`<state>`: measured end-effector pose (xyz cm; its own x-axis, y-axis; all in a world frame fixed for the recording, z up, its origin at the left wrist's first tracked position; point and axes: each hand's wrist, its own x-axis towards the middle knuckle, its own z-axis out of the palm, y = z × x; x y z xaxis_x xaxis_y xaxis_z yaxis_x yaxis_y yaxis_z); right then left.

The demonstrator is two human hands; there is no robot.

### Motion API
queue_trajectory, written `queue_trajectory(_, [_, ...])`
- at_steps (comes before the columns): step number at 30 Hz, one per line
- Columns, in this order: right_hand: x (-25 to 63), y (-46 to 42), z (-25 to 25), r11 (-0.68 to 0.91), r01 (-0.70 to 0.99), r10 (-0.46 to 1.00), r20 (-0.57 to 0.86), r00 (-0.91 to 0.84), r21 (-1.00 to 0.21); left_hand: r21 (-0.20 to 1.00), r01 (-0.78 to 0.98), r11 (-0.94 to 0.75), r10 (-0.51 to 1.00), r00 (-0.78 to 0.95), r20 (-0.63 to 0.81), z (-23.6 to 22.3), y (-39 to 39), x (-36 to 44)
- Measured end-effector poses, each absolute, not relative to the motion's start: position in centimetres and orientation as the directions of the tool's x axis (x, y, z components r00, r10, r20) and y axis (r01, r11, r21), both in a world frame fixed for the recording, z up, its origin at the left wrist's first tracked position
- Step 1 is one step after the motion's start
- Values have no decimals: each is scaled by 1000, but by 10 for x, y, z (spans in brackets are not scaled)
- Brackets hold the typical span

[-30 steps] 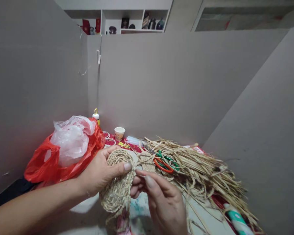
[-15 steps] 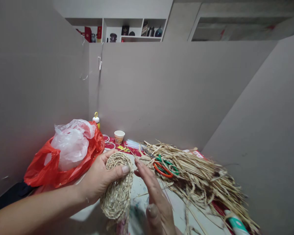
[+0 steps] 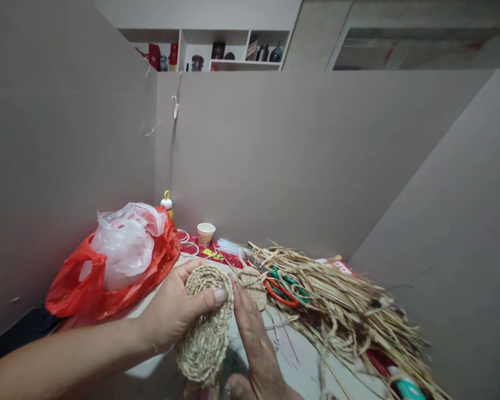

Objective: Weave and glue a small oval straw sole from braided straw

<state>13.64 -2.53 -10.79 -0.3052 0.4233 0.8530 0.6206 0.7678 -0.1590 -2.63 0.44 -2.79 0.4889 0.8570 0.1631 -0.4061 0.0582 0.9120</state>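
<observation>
My left hand is closed on a sole-shaped braided straw piece, thumb pressed on its upper face and fingers behind. The piece is a coiled oval, tilted toward me. Against its right edge lie the stretched fingers of my right hand, held flat with the thumb apart below. Behind my right fingers another flat woven straw piece rests on the table. Scissors with orange handles and a green-handled pair lie on the straw just to the right.
A large heap of dry straw covers the table's right side, with a green-and-white tube at its near end. A red plastic bag holding a white bag stands left. A paper cup and a yellow-white bottle sit by the grey partition.
My right hand has come left, its fingers now against the straw piece's edge. My left hand keeps its hold on the piece. The whole view has shifted slightly.
</observation>
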Motion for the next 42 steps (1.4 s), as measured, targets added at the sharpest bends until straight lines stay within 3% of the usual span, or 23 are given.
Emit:
queue_trajectory(6, [133,-22,-113,755,655,338,872,-354,-26,859,-509,51,906,385,174,-24,7,-30])
queue_trajectory(13, [132,-27,-105,755,646,390,870,-302,-115,871,-483,84,889,431,153,-27,5,-28])
queue_trajectory(17, [130,-31,-108,764,611,458,841,-287,-208,846,-531,46,932,327,155,-22,7,-28])
queue_trajectory(22, [139,-39,-110,813,448,479,864,-153,-372,815,-578,-47,964,187,189,-17,11,-31])
queue_trajectory(24, [139,-41,-109,773,368,583,808,-88,-517,812,-579,-73,968,153,196,-18,11,-31])
queue_trajectory(27, [127,-43,-108,588,221,800,599,-22,-778,816,-570,-97,971,124,202,-22,8,-29])
queue_trajectory(30, [111,-44,-103,394,12,918,393,-45,-919,835,-534,-132,971,97,216,-27,4,-25])
queue_trajectory(36, [110,-45,-81,107,-180,989,124,-87,-978,873,-468,-136,965,138,224,-34,3,-23])
queue_trajectory(42, [128,-39,-56,112,-233,988,133,-75,-966,852,-508,-128,926,246,286,-19,13,-28])
